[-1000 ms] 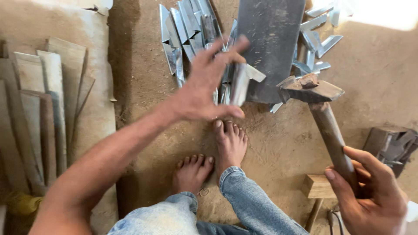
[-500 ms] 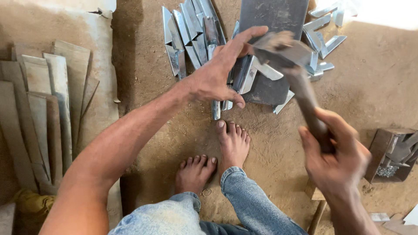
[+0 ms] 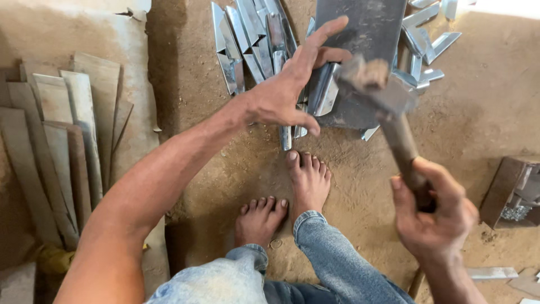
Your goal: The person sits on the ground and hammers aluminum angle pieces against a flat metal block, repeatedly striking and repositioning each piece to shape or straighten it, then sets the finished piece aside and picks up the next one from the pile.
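My left hand [image 3: 292, 87] reaches forward over a dark steel plate [image 3: 365, 34] lying on the dirt floor. Its fingers rest on a bent shiny metal strip [image 3: 323, 90] at the plate's left edge. My right hand [image 3: 430, 217] grips the wooden handle of a hammer [image 3: 388, 112]. The hammer's head is raised and blurred above the plate, just right of the left hand. My bare feet [image 3: 292, 197] stand on the ground below the plate.
A pile of folded metal strips [image 3: 247, 39] lies left of the plate, with more pieces [image 3: 430, 39] to its right. Flat wooden slats [image 3: 62, 135] are stacked at the far left. A small open box [image 3: 514, 194] sits at the right edge.
The right hand has swung the hammer from low on the right up over the plate. The left hand stayed on the strip, shifting slightly.
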Available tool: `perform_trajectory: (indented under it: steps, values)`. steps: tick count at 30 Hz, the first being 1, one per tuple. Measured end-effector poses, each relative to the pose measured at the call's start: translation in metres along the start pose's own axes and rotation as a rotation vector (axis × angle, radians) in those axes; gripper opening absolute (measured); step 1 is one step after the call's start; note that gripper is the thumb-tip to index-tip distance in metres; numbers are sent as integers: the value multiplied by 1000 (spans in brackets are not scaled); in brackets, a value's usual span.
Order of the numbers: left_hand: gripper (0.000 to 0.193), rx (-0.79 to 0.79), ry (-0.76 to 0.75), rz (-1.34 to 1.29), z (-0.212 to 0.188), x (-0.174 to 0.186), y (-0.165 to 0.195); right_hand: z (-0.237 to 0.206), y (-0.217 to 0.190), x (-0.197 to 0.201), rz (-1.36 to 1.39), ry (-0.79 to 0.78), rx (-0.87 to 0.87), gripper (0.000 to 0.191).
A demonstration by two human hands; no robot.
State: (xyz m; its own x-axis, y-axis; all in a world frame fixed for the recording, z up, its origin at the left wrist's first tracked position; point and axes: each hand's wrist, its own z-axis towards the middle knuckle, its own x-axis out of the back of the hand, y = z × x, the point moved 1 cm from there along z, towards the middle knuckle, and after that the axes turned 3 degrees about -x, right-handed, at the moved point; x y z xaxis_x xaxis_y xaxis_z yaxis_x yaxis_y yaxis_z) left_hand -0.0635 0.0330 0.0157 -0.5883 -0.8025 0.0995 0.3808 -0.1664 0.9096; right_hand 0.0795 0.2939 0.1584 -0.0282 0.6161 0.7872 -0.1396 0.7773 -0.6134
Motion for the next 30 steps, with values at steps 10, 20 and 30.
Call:
perform_trajectory:
  steps: [10,20,30]
  values:
    - [127,42,-104,24,10,13,8,-26,75,-11,-48,70,151,37]
    - [91,828,-65,549,55,-25,62,-51,45,20,90,141,-80,24]
    - [130,76,-24,-31,0,-23,-4,-7,100,-7,-103,89,237,19]
